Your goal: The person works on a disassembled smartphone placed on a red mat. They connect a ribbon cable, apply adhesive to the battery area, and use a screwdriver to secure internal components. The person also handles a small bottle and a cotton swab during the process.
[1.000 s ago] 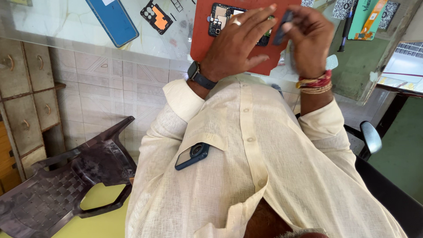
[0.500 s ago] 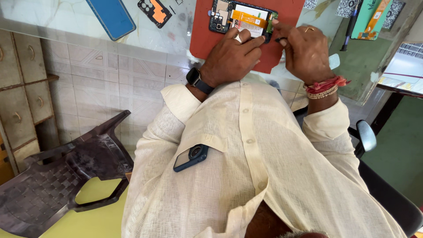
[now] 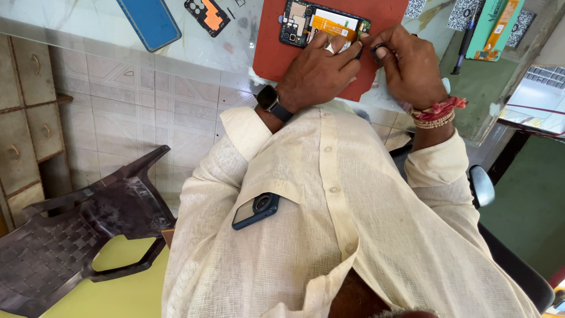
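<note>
Opened smartphone (image 3: 322,25), back cover off, lies on red work mat (image 3: 388,17) at 12 o'clock. Left hand (image 3: 318,73) presses flat on its lower edge, fingers spread, pinning it. Right hand (image 3: 409,65) at the phone's 3 o'clock corner, thumb and forefinger pinched narrow on a small dark part (image 3: 376,50); can't tell what. Blue back cover (image 3: 148,20) at 10 o'clock, well apart.

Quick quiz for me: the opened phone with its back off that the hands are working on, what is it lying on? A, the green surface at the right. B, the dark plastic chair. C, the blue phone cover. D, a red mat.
D: the opened phone lies on the red mat, with the left hand resting on it.
</note>
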